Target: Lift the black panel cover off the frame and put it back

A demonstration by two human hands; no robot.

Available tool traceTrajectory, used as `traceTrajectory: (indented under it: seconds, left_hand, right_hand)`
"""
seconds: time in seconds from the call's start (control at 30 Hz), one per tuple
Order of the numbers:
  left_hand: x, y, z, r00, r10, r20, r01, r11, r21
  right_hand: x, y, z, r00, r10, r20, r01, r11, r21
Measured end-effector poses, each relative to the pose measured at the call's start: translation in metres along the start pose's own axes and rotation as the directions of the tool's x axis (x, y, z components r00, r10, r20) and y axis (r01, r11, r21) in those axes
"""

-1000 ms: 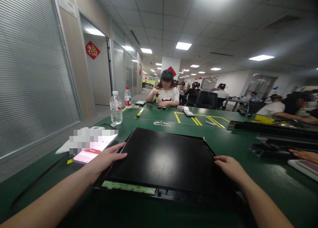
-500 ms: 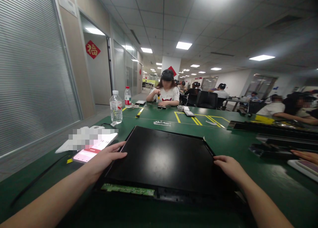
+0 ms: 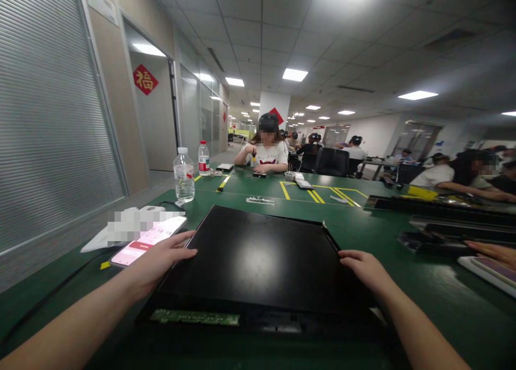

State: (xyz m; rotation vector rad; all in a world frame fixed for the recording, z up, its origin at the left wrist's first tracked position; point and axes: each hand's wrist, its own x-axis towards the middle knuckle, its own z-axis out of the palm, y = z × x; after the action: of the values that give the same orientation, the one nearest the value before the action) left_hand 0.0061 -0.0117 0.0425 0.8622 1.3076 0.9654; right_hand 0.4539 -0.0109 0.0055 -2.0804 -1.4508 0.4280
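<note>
A flat black display panel (image 3: 258, 257) with a glossy light reflection lies in front of me over the green table. Along its near edge, a narrow green circuit board (image 3: 195, 317) shows in a dark frame. My left hand (image 3: 161, 262) grips the panel's left edge, thumb on top of the screen and fingers along the side. On the opposite edge, my right hand (image 3: 365, 268) has its thumb over the rim; its other fingers are largely hidden. Beside my left forearm lies a phone (image 3: 131, 249) with a lit screen.
Two water bottles (image 3: 184, 179) stand at the back left of the table (image 3: 226, 195). A black cable (image 3: 52, 295) runs along the left. Dark long parts (image 3: 443, 209) and a co-worker's hand (image 3: 489, 250) are at right. Another person (image 3: 268, 150) sits opposite.
The panel has shifted slightly left and towards me, with both hands staying on its edges. The whole view has also drifted a little.
</note>
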Motion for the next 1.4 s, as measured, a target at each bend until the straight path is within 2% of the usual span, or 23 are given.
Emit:
traceTrajectory:
  seconds: [0.27,0.37,0.47,0.67,0.83,1.0,1.17,1.3,1.4]
  left_hand:
    - [0.000,0.003,-0.001,0.999,0.009,-0.046,-0.006,0.998,0.055]
    - [-0.001,0.004,-0.003,0.997,0.066,-0.026,-0.065,0.996,0.057]
    - [0.000,0.004,-0.007,0.990,0.136,0.032,-0.136,0.991,0.000]
    - [-0.005,0.008,-0.004,0.974,0.196,0.117,-0.182,0.976,-0.122]
    - [-0.013,0.011,0.004,0.950,0.287,0.121,-0.262,0.947,-0.188]
    - [-0.013,0.010,0.002,0.946,0.297,0.126,-0.270,0.942,-0.198]
    - [-0.018,0.011,0.001,0.924,0.337,0.179,-0.304,0.934,-0.188]
    - [-0.016,0.009,0.002,0.921,0.351,0.170,-0.312,0.925,-0.216]
    - [-0.010,0.009,-0.001,0.927,0.361,0.106,-0.332,0.918,-0.217]
  right_hand:
    - [-0.002,-0.002,0.001,1.000,0.007,-0.020,-0.006,0.998,0.060]
    - [-0.001,-0.001,0.002,1.000,0.019,0.002,-0.019,0.997,0.073]
    - [0.001,0.003,0.004,1.000,0.014,0.006,-0.014,0.997,0.082]
    - [0.004,0.008,0.006,0.999,-0.033,-0.005,0.033,0.995,0.097]
    - [0.005,0.008,0.010,0.998,0.042,-0.036,-0.033,0.974,0.223]
    - [0.001,0.000,0.008,0.990,0.138,-0.028,-0.114,0.904,0.411]
    - [-0.009,-0.014,0.000,0.954,0.301,0.016,-0.257,0.786,0.563]
    - [-0.013,-0.017,-0.003,0.960,0.268,0.079,-0.258,0.741,0.620]
    - [-0.015,-0.020,-0.006,0.969,0.240,0.052,-0.213,0.715,0.666]
